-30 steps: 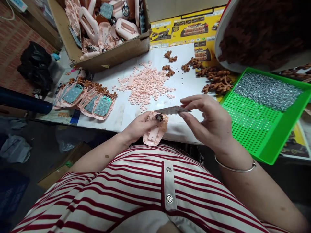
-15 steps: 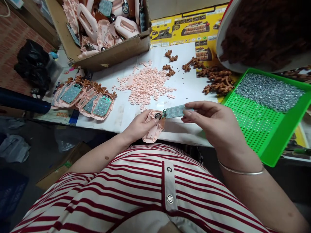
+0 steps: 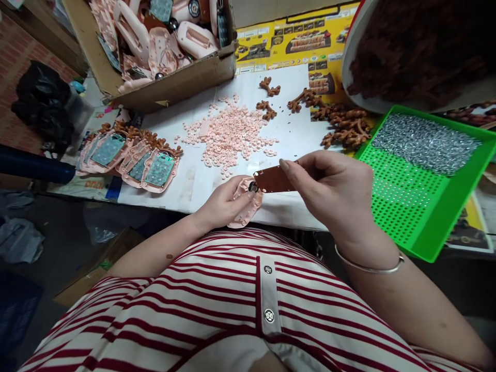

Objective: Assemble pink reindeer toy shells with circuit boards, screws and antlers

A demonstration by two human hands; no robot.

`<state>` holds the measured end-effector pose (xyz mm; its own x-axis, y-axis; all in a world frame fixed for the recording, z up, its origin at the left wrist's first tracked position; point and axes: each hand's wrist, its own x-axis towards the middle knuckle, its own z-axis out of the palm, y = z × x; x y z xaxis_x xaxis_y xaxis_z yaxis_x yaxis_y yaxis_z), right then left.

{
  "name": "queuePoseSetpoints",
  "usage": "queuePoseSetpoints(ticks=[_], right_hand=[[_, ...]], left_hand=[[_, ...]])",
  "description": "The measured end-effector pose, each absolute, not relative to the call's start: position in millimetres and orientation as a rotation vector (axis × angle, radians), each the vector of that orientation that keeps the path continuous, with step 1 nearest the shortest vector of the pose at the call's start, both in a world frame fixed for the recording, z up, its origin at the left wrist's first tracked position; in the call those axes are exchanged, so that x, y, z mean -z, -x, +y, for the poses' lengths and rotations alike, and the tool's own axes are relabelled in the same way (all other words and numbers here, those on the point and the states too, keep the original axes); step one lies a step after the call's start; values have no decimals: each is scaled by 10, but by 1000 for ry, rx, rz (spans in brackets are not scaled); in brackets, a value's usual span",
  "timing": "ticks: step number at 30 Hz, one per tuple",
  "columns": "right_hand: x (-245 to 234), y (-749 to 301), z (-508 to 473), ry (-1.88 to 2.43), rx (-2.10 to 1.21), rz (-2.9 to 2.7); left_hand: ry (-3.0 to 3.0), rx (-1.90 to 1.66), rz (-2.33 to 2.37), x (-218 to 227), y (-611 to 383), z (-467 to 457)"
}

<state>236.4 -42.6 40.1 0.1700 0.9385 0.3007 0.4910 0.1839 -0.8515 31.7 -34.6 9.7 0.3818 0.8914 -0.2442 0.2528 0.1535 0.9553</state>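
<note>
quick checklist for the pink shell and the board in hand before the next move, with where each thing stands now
1. Left hand grips the pink shell: ok.
2. Right hand holds the board: ok, by the end away from the shell.
3. Board lying inside the shell: not ok, it is held up beside the shell's top end, brown face showing.
4. Round black part firmly fixed in the shell: cannot tell, the left thumb is right by it.
5. Wires joined to the board: cannot tell, too small.
6. Small metal pieces inside the green tray: ok.
</note>
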Motion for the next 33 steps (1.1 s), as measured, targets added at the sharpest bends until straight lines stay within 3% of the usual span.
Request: queuePoseSetpoints(ticks=[15, 22, 33], right_hand=[[-263, -2346, -404, 1163, -614, -1794], [-119, -2399, -521, 1019, -300, -1922], [-46, -2362, -557, 967, -230, -1955]], left_hand=[[-991, -606, 1102, -38, -256, -269], [-969, -625, 999, -32, -243, -230], [-1107, -706, 1142, -26, -254, -296]])
